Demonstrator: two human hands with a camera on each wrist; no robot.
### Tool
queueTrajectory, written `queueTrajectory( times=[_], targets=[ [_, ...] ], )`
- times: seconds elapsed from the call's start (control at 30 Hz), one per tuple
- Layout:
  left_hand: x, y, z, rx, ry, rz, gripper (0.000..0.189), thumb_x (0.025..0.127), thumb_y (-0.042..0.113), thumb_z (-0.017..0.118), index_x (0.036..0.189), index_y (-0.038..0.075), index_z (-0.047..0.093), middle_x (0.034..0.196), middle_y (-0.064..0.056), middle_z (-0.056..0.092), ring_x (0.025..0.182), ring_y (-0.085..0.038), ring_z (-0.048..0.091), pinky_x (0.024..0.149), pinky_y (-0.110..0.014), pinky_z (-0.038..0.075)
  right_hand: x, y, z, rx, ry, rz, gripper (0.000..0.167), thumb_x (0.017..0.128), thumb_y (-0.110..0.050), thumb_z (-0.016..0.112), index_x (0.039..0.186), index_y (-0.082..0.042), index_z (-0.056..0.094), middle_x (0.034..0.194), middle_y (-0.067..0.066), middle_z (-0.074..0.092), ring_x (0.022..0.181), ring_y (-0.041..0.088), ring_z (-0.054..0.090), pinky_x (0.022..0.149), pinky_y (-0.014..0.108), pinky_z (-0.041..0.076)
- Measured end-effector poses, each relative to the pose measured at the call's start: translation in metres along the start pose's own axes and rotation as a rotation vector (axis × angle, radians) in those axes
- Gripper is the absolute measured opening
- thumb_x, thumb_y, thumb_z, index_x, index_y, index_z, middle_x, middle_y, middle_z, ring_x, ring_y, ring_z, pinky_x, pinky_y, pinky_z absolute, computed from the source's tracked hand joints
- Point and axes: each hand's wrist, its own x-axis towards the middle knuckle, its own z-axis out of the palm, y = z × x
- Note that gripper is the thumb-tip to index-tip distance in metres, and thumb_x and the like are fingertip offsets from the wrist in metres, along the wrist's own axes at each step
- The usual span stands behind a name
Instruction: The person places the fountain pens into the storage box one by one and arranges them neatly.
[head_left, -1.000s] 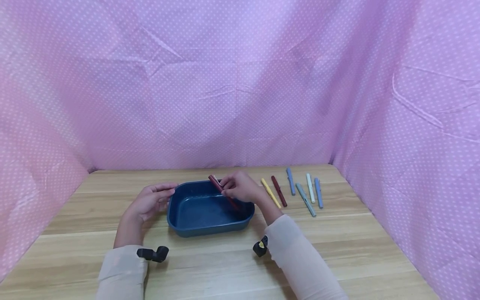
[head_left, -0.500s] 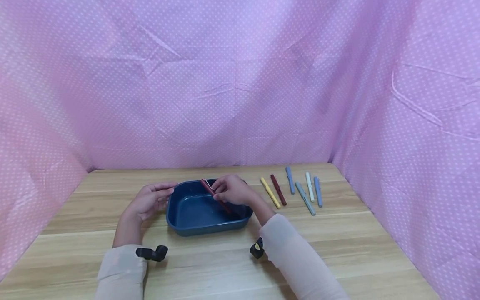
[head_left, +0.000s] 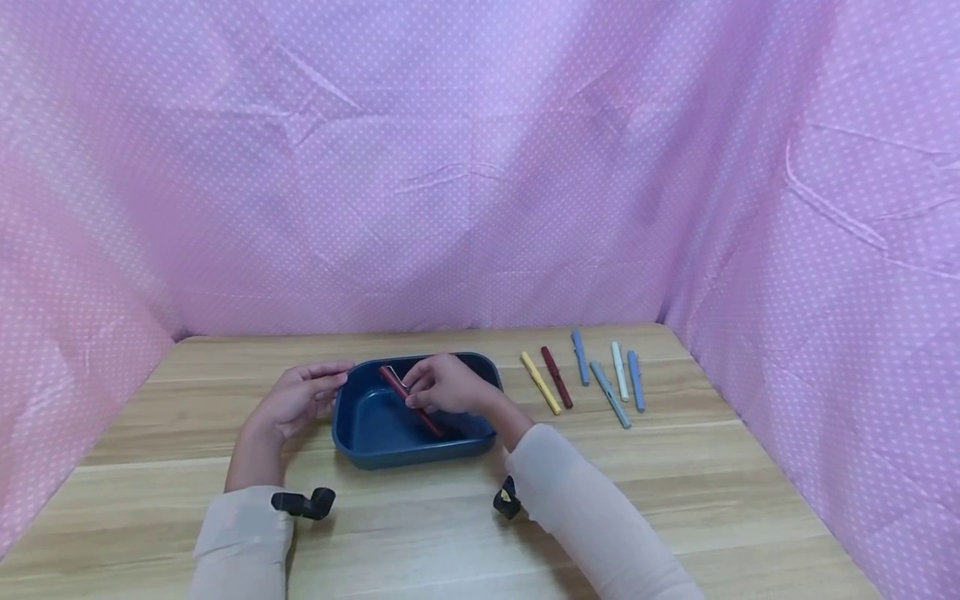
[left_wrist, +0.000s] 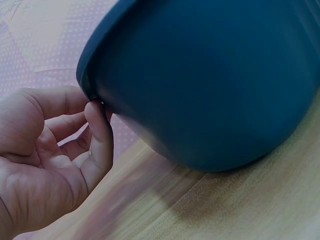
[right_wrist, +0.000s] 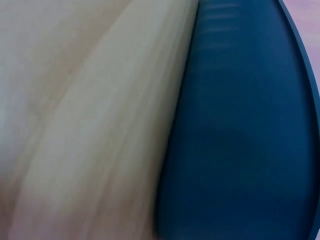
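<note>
1. The right hand (head_left: 450, 385) pinches the red pen (head_left: 393, 382), which slants inside the dark blue dish (head_left: 420, 457), its clip end toward the far left.
2. The left hand (head_left: 292, 402) pinches the dish's left rim; a firm, light grip there probably keeps it from sliding.
3. Whether the pen's lower end touches the dish floor is unclear, so lowering it gently and laying it flat before loosening the fingers seems best.
</note>
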Motion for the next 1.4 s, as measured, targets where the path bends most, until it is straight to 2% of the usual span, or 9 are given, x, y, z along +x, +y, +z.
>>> queueTrajectory(
  times=[0.23,0.47,0.57,0.77,1.07,1.4],
  targets=[
    [0.000,0.001,0.001,0.010,0.006,-0.009,0.025,0.103,0.010,0.062,0.126,0.008,0.071,0.107,0.006,0.074,0.087,-0.008,0.066,0.077,-0.024,0.057,0.004,-0.009,0.015,0.162,0.030,0.067,0.016,0.093,-0.004,0.075,0.109,-0.002,0.071,0.088,0.005,0.075,0.080,0.016,0.073,0.071,0.031,0.061],
    [-0.002,0.002,0.002,-0.022,-0.015,-0.001,0.025,0.103,0.009,0.063,0.127,0.006,0.070,0.107,0.005,0.074,0.088,-0.008,0.068,0.077,-0.026,0.057,0.008,-0.012,0.028,0.459,0.108,0.165,0.019,0.089,0.005,0.075,0.107,0.005,0.070,0.089,0.012,0.074,0.081,0.021,0.072,0.078,0.041,0.062],
    [-0.003,0.002,0.002,-0.028,-0.018,-0.001,0.026,0.102,0.009,0.064,0.128,0.006,0.070,0.108,0.005,0.074,0.089,-0.009,0.068,0.077,-0.026,0.057,0.010,-0.014,0.031,0.544,0.116,0.197,0.021,0.090,0.004,0.074,0.111,0.006,0.070,0.092,0.012,0.074,0.084,0.019,0.071,0.081,0.042,0.061],
    [-0.001,0.001,0.002,-0.026,-0.023,0.004,0.025,0.103,0.008,0.062,0.126,0.005,0.070,0.107,0.004,0.075,0.089,-0.009,0.068,0.078,-0.027,0.057,0.012,-0.018,0.037,0.657,0.123,0.268,0.022,0.091,0.002,0.075,0.112,0.003,0.071,0.098,0.013,0.075,0.087,0.019,0.072,0.082,0.040,0.061],
    [-0.003,0.003,0.004,-0.019,-0.011,-0.015,0.027,0.103,0.009,0.062,0.129,0.003,0.067,0.108,0.003,0.075,0.091,-0.010,0.069,0.079,-0.028,0.058,0.018,-0.022,0.051,0.809,0.138,0.351,0.016,0.089,0.002,0.076,0.104,0.000,0.071,0.095,0.012,0.076,0.079,0.019,0.070,0.081,0.037,0.061],
    [-0.003,0.004,0.004,-0.020,-0.018,-0.017,0.027,0.104,0.009,0.061,0.130,0.003,0.067,0.111,0.004,0.074,0.094,-0.010,0.069,0.081,-0.028,0.057,0.025,-0.021,0.062,0.862,0.125,0.383,0.019,0.088,0.004,0.076,0.105,0.000,0.068,0.091,0.011,0.075,0.078,0.019,0.069,0.083,0.038,0.061]
  ],
)
